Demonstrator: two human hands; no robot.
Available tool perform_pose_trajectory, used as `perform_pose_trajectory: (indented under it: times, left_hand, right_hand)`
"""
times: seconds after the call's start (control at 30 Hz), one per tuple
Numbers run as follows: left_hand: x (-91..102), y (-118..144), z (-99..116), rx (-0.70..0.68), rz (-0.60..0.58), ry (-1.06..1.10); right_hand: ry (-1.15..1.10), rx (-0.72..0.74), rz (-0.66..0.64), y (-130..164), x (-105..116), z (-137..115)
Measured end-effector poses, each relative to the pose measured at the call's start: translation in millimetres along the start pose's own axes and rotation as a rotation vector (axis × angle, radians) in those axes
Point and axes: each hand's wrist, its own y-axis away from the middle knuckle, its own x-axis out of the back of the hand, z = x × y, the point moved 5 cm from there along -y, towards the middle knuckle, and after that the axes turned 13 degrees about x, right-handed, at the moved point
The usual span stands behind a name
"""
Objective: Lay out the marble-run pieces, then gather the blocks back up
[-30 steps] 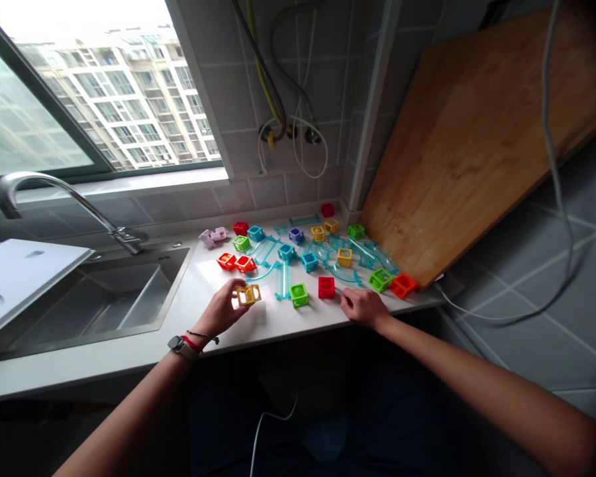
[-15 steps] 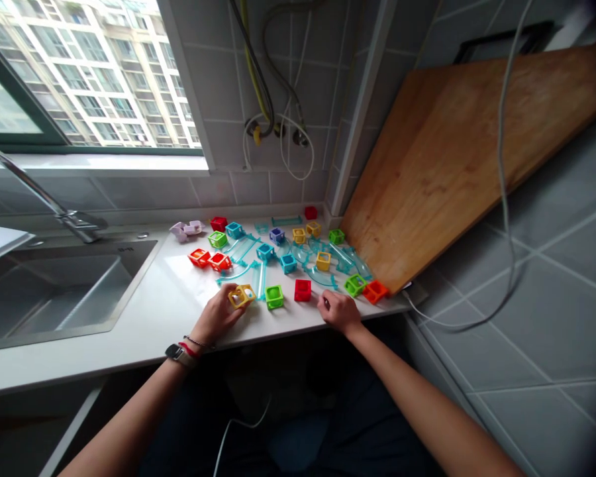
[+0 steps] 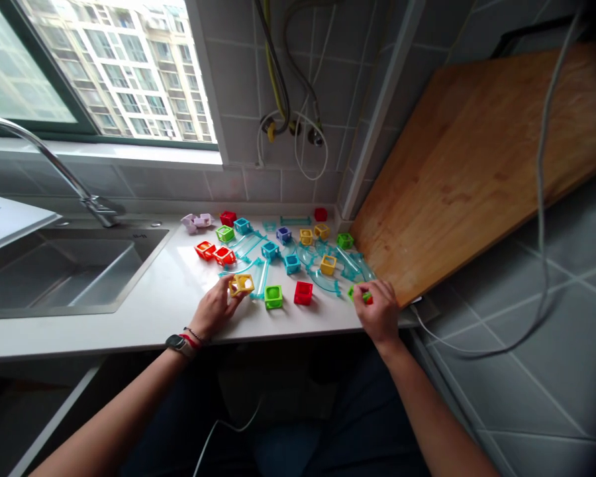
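Observation:
My left hand [image 3: 214,306] grips a yellow open-sided cube block [image 3: 241,285] between thumb and fingers, low over the counter. My right hand [image 3: 379,306] is curled closed at the right end of the blocks, its knuckles covering most of an orange block. Just beyond the thumb a green block [image 3: 353,293] shows in part. Whatever the right fingers hold is hidden. Between the hands stand a green cube block [image 3: 273,297], with something round and green inside, and a red cube block [image 3: 303,293].
Behind lie several cube blocks, with clear teal track pieces [image 3: 322,281] among them. Two orange-red blocks [image 3: 215,252] and a pale purple piece [image 3: 197,222] sit left. The sink [image 3: 144,278] borders the counter; a wooden board [image 3: 477,172] leans at right.
My right hand has moved right, from beside the red block to the green and orange blocks. My left hand keeps the yellow block, and the view has shifted slightly.

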Motion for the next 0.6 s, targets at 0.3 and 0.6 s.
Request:
perform_pose_trajectory:
  times: [0.3, 0.6]
  left_hand:
    - [0.8, 1, -4, -0.01, 0.09, 0.035]
    - [16.2, 3, 8, -0.04, 0.193, 0.111]
  right_hand:
    - [0.132, -0.003, -0.296, -17, 8, 33]
    - [-0.034, 0.011, -0.357, -31, -13, 30]
